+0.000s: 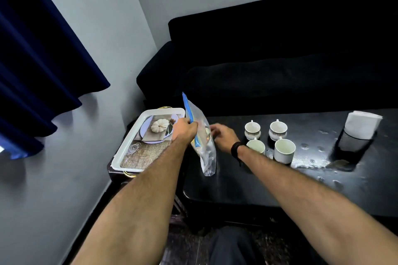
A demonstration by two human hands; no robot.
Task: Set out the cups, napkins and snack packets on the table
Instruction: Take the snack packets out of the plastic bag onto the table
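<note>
Head view: left hand (pixel 184 130) is gripping a tilting zip bag (pixel 202 142) by its rim, right hand (pixel 223 135) reaching in loose-fingered, risking spilled snack packets beside the cups (pixel 269 139)

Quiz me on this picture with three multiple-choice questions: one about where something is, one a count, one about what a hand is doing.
1. Where does the napkin holder stand?
A. on the tray
B. on the table's right part
C. on the sofa

2. How many cups are on the table?
A. two
B. four
C. six

3. What is the left hand doing?
A. gripping the zip bag at its blue edge
B. lifting a cup
C. resting flat on the tray

Answers:
1 B, it stands right of the cups.
2 B, two rows of two.
3 A, its fingers close on the bag's top.
</note>
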